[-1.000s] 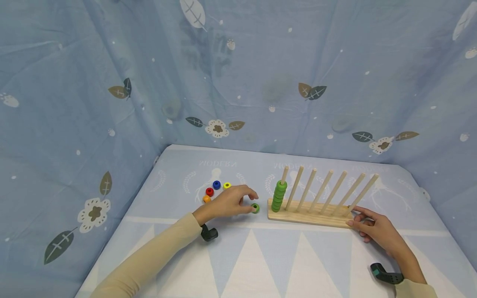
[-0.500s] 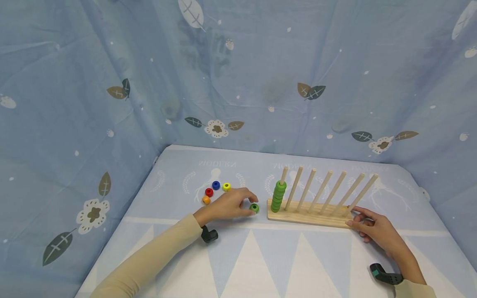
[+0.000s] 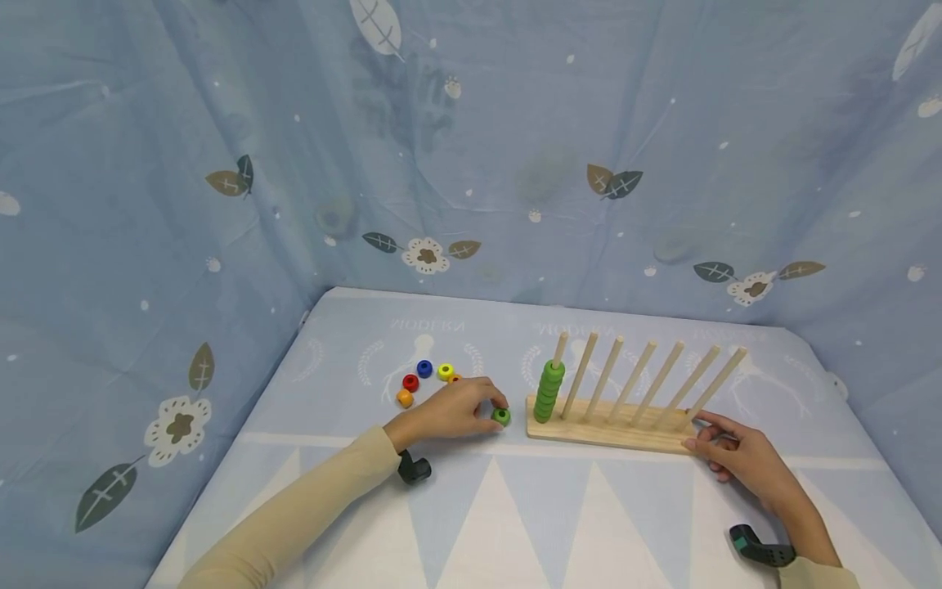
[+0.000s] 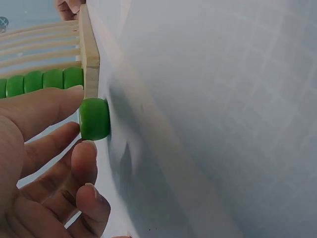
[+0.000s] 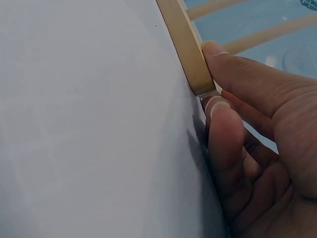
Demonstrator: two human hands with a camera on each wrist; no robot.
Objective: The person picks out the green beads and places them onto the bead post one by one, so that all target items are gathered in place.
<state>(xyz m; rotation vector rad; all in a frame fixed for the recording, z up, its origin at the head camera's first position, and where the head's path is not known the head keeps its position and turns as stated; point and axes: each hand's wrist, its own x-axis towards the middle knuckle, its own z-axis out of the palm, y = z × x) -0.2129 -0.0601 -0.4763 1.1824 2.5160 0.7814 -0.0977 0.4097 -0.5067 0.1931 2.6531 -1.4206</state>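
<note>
My left hand (image 3: 456,406) curls its thumb and index finger around a loose green bead (image 3: 501,416), which sits on the table just left of the wooden peg rack (image 3: 611,435). In the left wrist view, the thumb and index fingertips are right at the green bead (image 4: 94,119), and the other fingers curl below it. Several green beads (image 3: 548,393) are stacked on the leftmost peg. At the opposite end of the rack, my right hand (image 3: 746,462) grips the corner. The right wrist view has its thumb on the base (image 5: 190,62), with fingertips under the end.
Beyond the left hand lie loose beads: blue (image 3: 424,369), yellow (image 3: 445,372), red (image 3: 410,383) and orange (image 3: 405,398). Another orange bead (image 3: 455,379) is partly hidden by the hand. Bare pegs (image 3: 643,380) rise from the rack. A patterned curtain (image 3: 471,164) stands behind the table.
The left thumb and index finger have drawn in closer around the loose green bead. Another orange bead now shows behind the hand. The right hand keeps its grip on the rack.
</note>
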